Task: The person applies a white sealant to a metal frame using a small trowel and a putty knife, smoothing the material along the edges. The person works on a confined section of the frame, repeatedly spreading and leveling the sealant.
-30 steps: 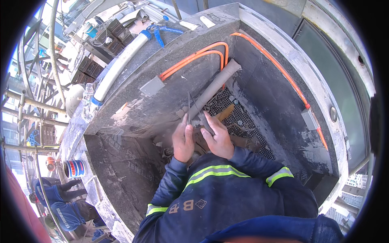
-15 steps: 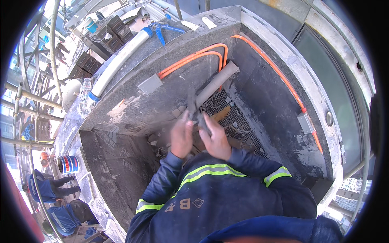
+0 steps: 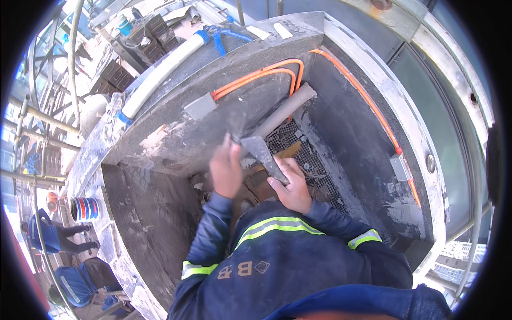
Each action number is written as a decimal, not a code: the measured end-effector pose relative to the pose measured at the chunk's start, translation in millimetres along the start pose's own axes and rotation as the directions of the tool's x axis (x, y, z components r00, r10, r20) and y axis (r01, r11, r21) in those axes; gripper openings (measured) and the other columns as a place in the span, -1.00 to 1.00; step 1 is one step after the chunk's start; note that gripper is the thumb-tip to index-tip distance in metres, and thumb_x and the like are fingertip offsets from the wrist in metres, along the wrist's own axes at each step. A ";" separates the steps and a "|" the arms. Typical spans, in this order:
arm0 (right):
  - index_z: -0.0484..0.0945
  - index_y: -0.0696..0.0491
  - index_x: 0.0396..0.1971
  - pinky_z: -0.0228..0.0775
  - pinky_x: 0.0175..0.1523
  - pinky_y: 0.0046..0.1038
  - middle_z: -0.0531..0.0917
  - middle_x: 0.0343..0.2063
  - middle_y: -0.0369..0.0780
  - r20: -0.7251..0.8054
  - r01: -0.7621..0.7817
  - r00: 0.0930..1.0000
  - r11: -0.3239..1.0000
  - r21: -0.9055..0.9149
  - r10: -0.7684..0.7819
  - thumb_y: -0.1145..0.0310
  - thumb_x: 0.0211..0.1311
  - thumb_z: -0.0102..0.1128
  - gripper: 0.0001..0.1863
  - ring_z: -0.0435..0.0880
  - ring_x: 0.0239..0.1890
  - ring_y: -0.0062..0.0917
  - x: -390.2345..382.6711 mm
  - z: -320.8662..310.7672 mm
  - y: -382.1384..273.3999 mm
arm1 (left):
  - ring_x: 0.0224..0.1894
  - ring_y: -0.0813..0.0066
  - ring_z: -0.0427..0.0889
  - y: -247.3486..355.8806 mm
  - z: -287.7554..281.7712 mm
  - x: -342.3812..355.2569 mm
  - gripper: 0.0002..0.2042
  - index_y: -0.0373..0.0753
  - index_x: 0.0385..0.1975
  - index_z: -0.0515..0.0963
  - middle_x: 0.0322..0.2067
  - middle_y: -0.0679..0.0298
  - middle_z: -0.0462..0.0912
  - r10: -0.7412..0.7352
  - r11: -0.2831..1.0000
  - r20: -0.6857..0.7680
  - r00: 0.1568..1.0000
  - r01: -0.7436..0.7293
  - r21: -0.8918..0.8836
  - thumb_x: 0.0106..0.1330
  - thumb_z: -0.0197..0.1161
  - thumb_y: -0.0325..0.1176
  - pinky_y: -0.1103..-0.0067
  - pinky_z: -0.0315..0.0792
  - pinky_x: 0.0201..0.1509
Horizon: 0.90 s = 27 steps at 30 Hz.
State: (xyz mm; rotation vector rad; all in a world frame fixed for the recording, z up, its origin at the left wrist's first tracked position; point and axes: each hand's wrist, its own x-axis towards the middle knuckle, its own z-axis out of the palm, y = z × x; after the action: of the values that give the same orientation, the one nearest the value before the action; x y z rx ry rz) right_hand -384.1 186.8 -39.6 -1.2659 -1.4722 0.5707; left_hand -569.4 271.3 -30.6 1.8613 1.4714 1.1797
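My left hand [image 3: 226,169] is closed around a thin grey blade-like tool [image 3: 237,125], smeared by motion, pointing away from me towards the grey wall. To its right, my right hand [image 3: 292,186] grips a flat grey scraper blade [image 3: 260,151], its broad end tilted up to the left, thumb and fingers on the lower part. The two tools are close together at their far ends; whether they touch I cannot tell. Just beyond them, a dusty pale pipe [image 3: 285,111] leans along the corner of the pit.
Orange conduits [image 3: 256,77] run along the walls to a grey junction box [image 3: 201,106] and a second box [image 3: 400,167]. Small dark mosaic tiles [image 3: 288,140] line the pit floor. On the ledge lie a white sealant gun [image 3: 162,74] and a tin [image 3: 85,209]. Co-workers [image 3: 80,280] are below left.
My hands have moved apart, the left one leftward and up, the right one slightly right and down. The right-hand blade now shows its flat face. The view has shifted slightly.
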 end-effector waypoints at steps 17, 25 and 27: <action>0.38 0.37 0.26 0.44 0.22 -0.23 0.59 0.05 0.23 0.328 -0.097 0.945 0.965 0.243 0.012 0.34 0.47 0.06 -0.49 0.63 0.16 -0.01 25.6 23.3 -72.2 | -0.18 0.51 0.60 -30.9 27.9 -35.7 -0.76 -0.35 -0.04 0.48 -0.23 0.27 0.63 -0.211 0.869 -0.029 0.977 0.174 -0.463 0.39 0.33 -0.49 0.50 0.50 -0.09; 0.54 0.25 -0.03 0.38 -0.35 -0.51 0.61 -0.41 -0.31 0.381 -0.652 0.758 0.601 0.463 0.529 0.33 0.53 0.05 -0.72 0.51 -0.47 -0.70 52.4 -3.0 2.3 | -0.20 0.27 0.64 -12.7 11.2 -42.6 -0.74 -0.39 0.07 0.50 -0.21 0.06 0.65 -0.166 0.927 -0.005 0.986 0.154 -0.341 0.44 0.23 -0.51 0.43 0.49 -0.03; 0.50 0.24 0.09 0.31 -0.43 -0.60 0.58 -0.40 -0.36 0.361 -0.584 0.810 0.692 0.424 0.462 0.34 0.56 0.02 -0.69 0.42 -0.52 -0.80 37.9 -0.4 -4.5 | -0.19 0.28 0.63 -12.9 7.6 -37.1 -0.75 -0.39 0.07 0.50 -0.22 0.07 0.65 -0.153 0.932 0.030 0.988 0.155 -0.329 0.46 0.20 -0.48 0.44 0.49 -0.02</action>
State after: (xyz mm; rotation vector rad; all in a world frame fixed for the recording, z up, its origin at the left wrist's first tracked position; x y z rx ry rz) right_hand -380.8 219.6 -20.4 -1.1951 -0.9898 1.4488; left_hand -571.3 241.2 -56.9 1.4941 1.2967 1.2570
